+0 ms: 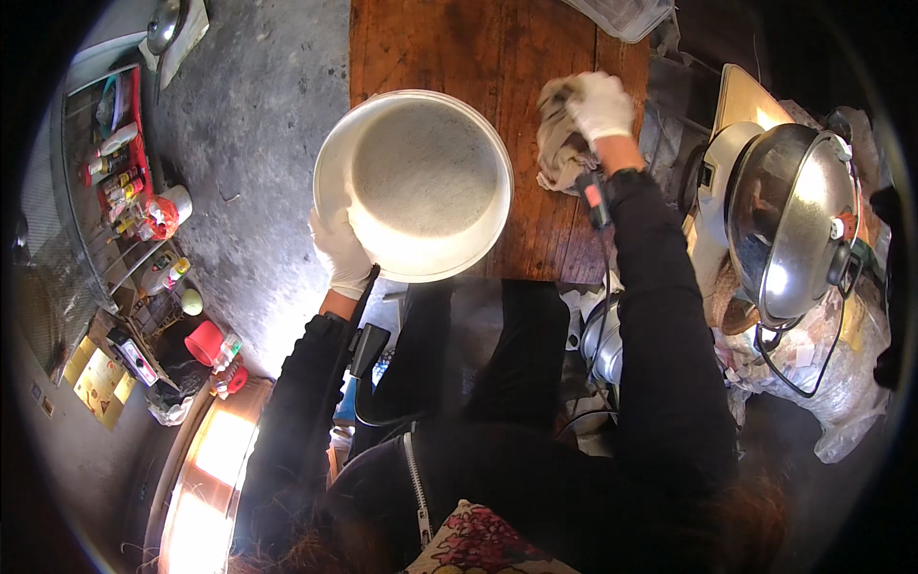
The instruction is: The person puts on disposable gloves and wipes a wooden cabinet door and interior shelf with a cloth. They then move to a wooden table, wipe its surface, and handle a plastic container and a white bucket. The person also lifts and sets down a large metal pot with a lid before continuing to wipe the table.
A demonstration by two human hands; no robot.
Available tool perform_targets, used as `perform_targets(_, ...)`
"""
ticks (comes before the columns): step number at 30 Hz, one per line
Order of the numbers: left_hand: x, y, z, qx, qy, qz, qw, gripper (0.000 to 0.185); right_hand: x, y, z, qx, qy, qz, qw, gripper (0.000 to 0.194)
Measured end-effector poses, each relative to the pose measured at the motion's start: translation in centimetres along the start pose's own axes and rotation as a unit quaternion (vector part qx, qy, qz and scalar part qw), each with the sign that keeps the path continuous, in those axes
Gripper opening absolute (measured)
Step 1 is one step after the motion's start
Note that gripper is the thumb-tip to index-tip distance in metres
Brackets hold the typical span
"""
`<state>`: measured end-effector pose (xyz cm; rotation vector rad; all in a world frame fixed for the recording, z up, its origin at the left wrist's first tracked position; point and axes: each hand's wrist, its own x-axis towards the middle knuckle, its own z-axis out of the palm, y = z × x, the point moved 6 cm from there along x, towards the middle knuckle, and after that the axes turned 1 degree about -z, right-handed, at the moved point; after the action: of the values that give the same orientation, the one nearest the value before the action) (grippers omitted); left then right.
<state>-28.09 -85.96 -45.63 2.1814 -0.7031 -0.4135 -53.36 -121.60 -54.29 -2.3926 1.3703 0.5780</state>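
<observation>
In front of me, at the left side of a wooden table (437, 43), is a large round metal pot (430, 168). Its mouth faces up towards me and I see nothing inside but the dull, speckled bottom. My left hand (337, 251), in a white glove, grips the pot's near-left rim, with the fingers inside the wall. My right hand (604, 106), gloved in white too, is closed on a crumpled, stained cloth (563, 151) over the table's right side. The right hand is slightly blurred, and its fingertips are hidden in the folds.
To the right stands a lidded electric pan (782, 222) with a dangling cord, beside plastic bags (825, 387). A clear plastic container (624, 14) lies at the table's far edge. Bottles (122, 176) fill a shelf at left, above the concrete floor (244, 143).
</observation>
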Motion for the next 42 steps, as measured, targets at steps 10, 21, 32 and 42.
perform_targets(10, -0.3, -1.8, -0.6, -0.101, 0.043, -0.110, 0.988, 0.027, -3.1, 4.5, 5.1, 0.060, 0.160, 0.059, 0.984, 0.087)
perform_targets(21, 0.5, -2.2, -0.1, -0.184, -0.040, -0.090, 0.978, 0.038, -20.7, -4.2, 13.5, 0.140, 0.120, -0.002, 0.983, 0.081)
perform_targets(32, 1.0, -2.7, 0.4, -0.165, -0.034, -0.084, 0.982, 0.037, -30.0, 3.5, 14.8, 0.264, 0.220, 0.068, 0.937, 0.051)
perform_targets(42, 1.5, -3.6, -0.1, -0.150, -0.060, -0.095, 0.982, 0.041, -27.3, 3.2, 18.5, 0.223, 0.244, 0.134, 0.934, 0.028)
